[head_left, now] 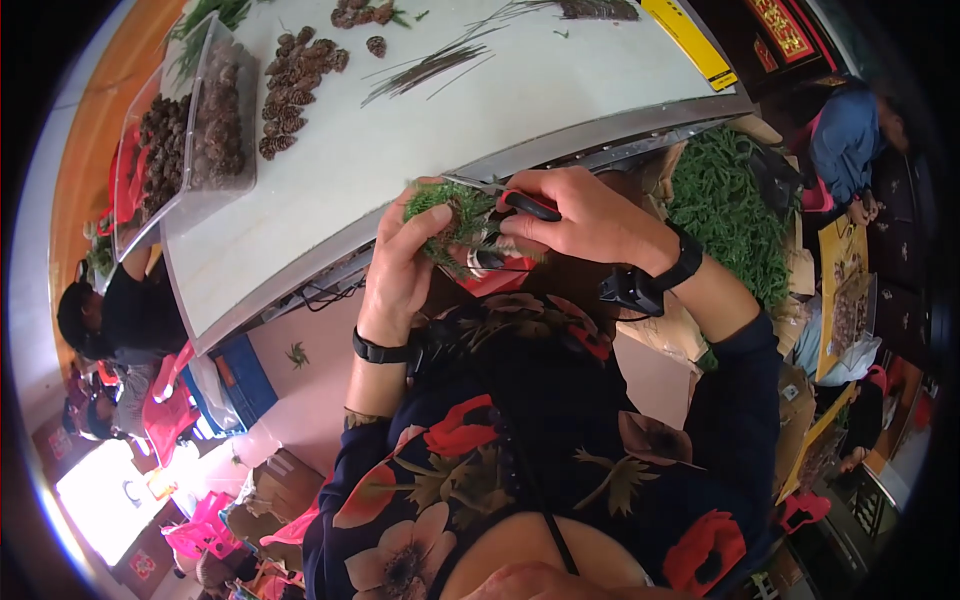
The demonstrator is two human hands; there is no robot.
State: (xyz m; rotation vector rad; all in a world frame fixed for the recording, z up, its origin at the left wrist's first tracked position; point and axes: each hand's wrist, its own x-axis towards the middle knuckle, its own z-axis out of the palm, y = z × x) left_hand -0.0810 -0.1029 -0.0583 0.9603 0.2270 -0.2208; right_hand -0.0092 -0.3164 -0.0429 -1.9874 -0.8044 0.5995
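My left hand [405, 245] is closed around a small bunch of green needle-like sprigs [452, 215], its thumb pressed across the front. Some brown shows among the greenery, too small to make out. In my right hand [585, 220] is a pair of scissors [530, 205] with red and black handles. Their silver blades point left and lie at the top of the bunch, touching or very near it. Both hands are held just off the near edge of the white table [330, 190].
Pine cones [290, 90] lie on the table beside a clear plastic bin [222, 120] of more cones. Thin dark wires [430, 70] and a yellow strip [690, 42] lie farther along. A box of green sprigs [730, 205] stands to my right. Other people sit at both sides.
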